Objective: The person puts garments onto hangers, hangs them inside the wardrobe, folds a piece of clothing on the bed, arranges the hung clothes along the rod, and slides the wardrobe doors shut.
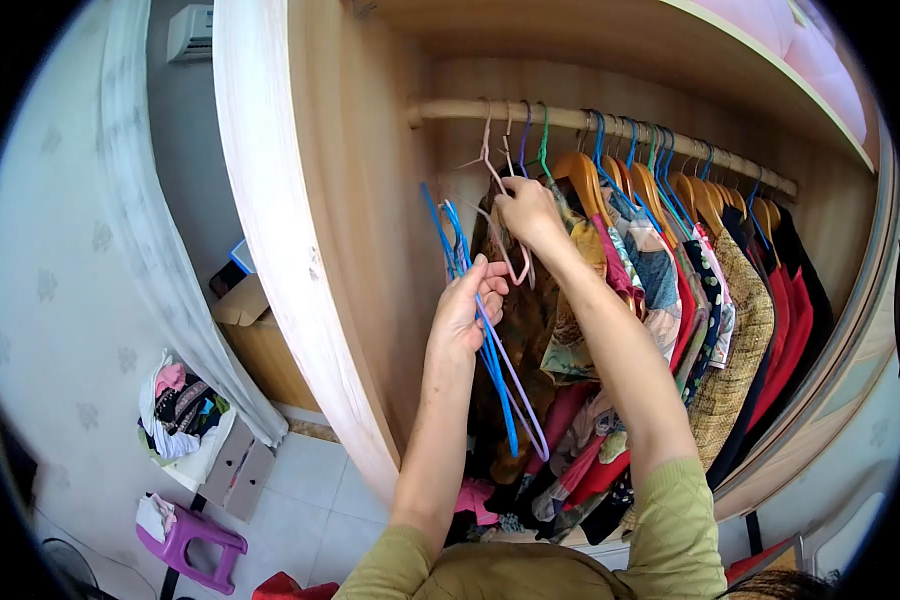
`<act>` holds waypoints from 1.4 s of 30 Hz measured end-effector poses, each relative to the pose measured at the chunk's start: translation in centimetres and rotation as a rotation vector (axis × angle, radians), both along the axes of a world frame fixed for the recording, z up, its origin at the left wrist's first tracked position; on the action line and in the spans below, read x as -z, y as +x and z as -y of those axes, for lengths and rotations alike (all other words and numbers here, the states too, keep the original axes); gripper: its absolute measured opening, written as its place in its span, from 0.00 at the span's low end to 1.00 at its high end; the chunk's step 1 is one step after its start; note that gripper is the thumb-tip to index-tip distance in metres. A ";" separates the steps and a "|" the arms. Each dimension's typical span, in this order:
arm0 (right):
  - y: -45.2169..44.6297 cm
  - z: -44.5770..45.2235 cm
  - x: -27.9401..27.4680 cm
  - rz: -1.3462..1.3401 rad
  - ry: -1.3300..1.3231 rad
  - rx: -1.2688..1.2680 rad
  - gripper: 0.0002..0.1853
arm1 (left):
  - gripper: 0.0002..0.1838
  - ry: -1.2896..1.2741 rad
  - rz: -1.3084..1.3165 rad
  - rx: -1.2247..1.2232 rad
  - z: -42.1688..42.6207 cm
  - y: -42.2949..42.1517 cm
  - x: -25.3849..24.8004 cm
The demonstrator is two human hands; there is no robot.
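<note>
My left hand (458, 308) is closed round a small bunch of plastic hangers: blue hangers (500, 385) with a light purple hanger (523, 408) among them. They hang slantwise below and above the fist, with no garment on them. My right hand (532, 212) grips a pale pink hanger (488, 150) whose hook is over the wooden rod (570, 118). The lower end of the pink hanger reaches down beside my left fingertips. Behind both hands hangs a dark brown patterned garment (510, 350), partly hidden by my arms.
Clothes on wooden and coloured hangers fill the rod to the right, including a yellow tweed jacket (732, 350). Folded or heaped clothes (590, 475) lie below. The wardrobe's side panel (270, 180) stands left. A purple stool (205, 545) and a clothes pile (185, 410) are beyond it.
</note>
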State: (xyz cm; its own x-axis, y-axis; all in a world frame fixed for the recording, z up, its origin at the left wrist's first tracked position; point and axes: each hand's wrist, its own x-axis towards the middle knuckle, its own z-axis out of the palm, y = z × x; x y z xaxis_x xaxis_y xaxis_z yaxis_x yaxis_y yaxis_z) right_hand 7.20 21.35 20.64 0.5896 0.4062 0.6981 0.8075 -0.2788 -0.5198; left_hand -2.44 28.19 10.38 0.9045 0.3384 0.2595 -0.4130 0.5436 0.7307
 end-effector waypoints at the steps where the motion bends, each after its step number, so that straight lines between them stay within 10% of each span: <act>1: -1.3 1.6 -0.2 0.072 -0.081 0.053 0.16 | 0.18 -0.015 -0.008 -0.021 0.1 0.1 0.1; 5: -6.0 7.5 2.7 0.563 0.100 0.074 0.15 | 0.21 -0.042 -0.007 -0.053 0.2 1.0 0.6; 9: -10.4 12.4 5.9 0.059 -0.301 -0.248 0.18 | 0.22 -0.013 -0.004 -0.095 1.1 1.6 0.2; 15: -9.1 12.2 11.6 -0.482 -0.084 -0.478 0.13 | 0.22 0.007 0.017 -0.121 3.4 1.6 0.4; 42: -9.1 7.0 8.0 -0.572 0.340 -0.526 0.13 | 0.23 0.030 -0.184 -0.431 3.7 -2.8 5.3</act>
State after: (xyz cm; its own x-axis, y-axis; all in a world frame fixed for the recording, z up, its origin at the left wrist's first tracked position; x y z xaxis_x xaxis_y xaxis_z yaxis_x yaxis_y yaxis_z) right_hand -1.87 14.37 12.67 0.6819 0.5483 0.4841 0.3756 0.3054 -0.8750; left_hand -5.21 24.46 5.08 0.7149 0.6883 0.1228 -0.4584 0.3287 0.8257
